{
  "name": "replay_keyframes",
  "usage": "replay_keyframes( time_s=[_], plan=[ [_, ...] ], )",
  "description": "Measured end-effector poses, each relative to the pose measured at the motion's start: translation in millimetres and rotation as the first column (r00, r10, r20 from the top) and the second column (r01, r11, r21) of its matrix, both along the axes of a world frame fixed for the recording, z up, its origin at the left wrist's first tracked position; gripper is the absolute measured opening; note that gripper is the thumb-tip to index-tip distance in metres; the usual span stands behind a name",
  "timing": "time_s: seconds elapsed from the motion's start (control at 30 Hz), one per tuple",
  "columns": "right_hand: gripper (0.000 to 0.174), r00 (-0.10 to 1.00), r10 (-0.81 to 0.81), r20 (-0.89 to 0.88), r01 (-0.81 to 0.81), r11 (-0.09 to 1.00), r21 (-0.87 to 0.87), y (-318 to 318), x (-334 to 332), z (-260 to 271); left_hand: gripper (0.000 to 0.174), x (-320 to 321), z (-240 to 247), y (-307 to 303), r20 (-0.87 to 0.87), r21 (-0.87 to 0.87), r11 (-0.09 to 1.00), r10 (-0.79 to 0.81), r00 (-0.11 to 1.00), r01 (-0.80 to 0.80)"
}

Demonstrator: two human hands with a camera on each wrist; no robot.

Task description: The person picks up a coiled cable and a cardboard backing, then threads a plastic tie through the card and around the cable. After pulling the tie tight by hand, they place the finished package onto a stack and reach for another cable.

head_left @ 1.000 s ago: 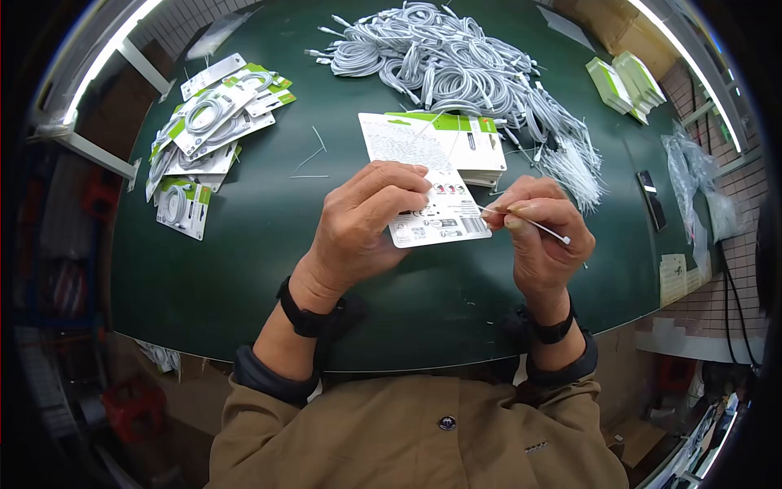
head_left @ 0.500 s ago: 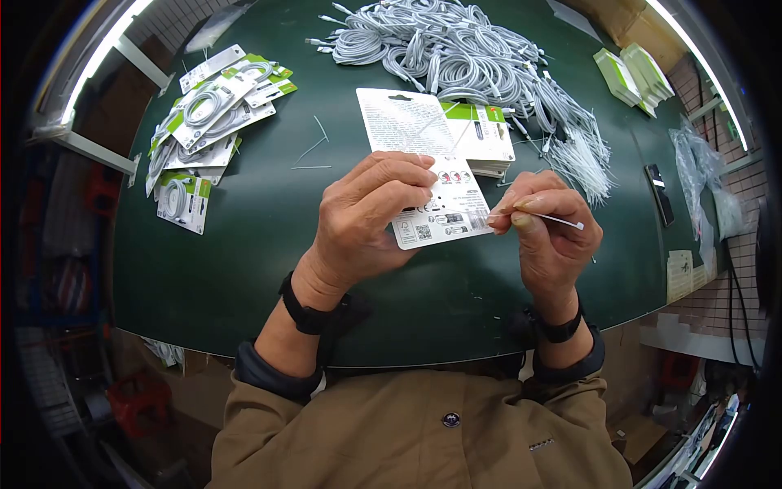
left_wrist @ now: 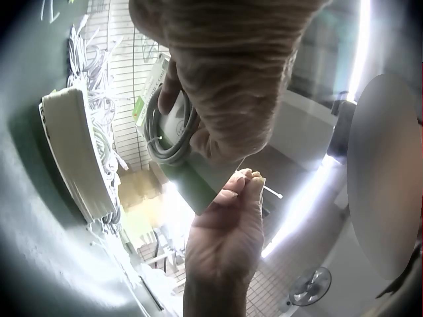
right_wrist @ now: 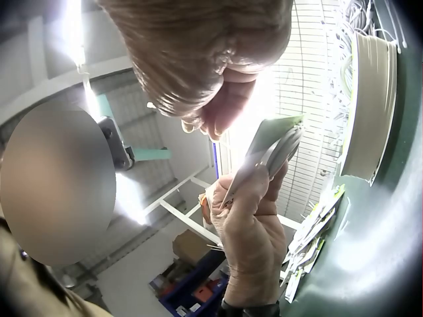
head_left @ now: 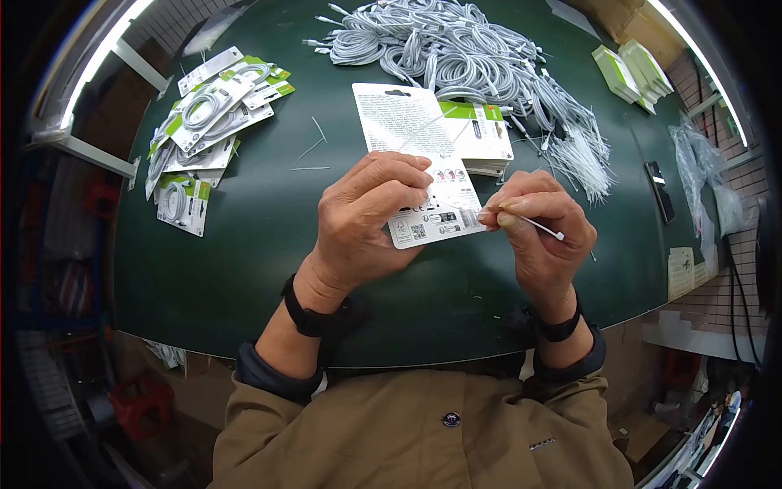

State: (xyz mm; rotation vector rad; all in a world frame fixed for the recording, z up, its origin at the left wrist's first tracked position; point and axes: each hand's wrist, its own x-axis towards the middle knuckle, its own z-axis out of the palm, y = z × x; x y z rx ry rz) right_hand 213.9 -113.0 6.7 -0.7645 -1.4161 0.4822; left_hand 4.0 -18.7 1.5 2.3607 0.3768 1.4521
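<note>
My left hand (head_left: 365,213) holds a white printed card (head_left: 401,118) upright, thumb behind it and fingers across its printed face. A coiled grey cable (left_wrist: 153,135) lies against the card's other side, as the left wrist view shows. Just off the card's lower right edge, my right hand (head_left: 544,236) pinches a thin white cable tie (head_left: 538,224) between thumb and fingertips. The tie's small head sticks out to the right, and its thin end points toward the card. In the right wrist view, the left hand (right_wrist: 254,231) grips the card by its lower part.
Behind the card stands a stack of green-and-white cards (head_left: 489,145). A heap of grey cables (head_left: 464,65) and a bundle of cable ties (head_left: 582,163) lie farther back. Carded cables (head_left: 208,122) pile up at left. At right are card stacks (head_left: 619,77), a phone (head_left: 660,194) and plastic bags (head_left: 696,171).
Over the last second the card has risen a little in the head view. In the last half second the right hand and cable tie have shifted slightly left. Both grips stay the same.
</note>
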Motion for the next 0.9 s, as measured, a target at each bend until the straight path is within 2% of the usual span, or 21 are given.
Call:
replay_keyframes(
  time_s=[0.3, 0.4, 0.5, 0.7, 0.9],
  plan=[
    [0.02, 0.992, 0.021, 0.128, -0.024, 1.0, 0.019, 3.0, -2.5, 0.6, 0.033, 1.1, 0.3, -3.3, 0.014, -0.038, 0.999, 0.026, 1.0, -0.026],
    [0.019, 0.996, 0.046, 0.072, -0.047, 0.999, 0.016, 3.3, -2.7, -2.8, 0.031, 1.7, -1.5, -3.6, 0.018, -0.041, 0.999, 0.03, 0.999, -0.029],
    [0.017, 0.995, 0.065, -0.073, -0.068, 0.997, -0.032, 0.7, -4.6, -0.6, 0.03, 1.8, -1.9, -4.7, 0.017, -0.048, 0.998, 0.048, 0.999, -0.047],
    [0.015, 0.999, 0.034, 0.019, -0.033, 0.999, -0.02, 1.6, -4.2, -1.7, 0.029, 2.6, -2.3, -4.9, 0.024, -0.044, 0.998, 0.049, 0.999, -0.047],
    [0.016, 1.0, 0.022, -0.003, -0.022, 0.998, -0.052, 1.4, -4.9, -1.2, 0.029, 2.8, -2.4, -5.6, 0.02, -0.045, 0.997, 0.063, 0.998, -0.062]
  ],
)
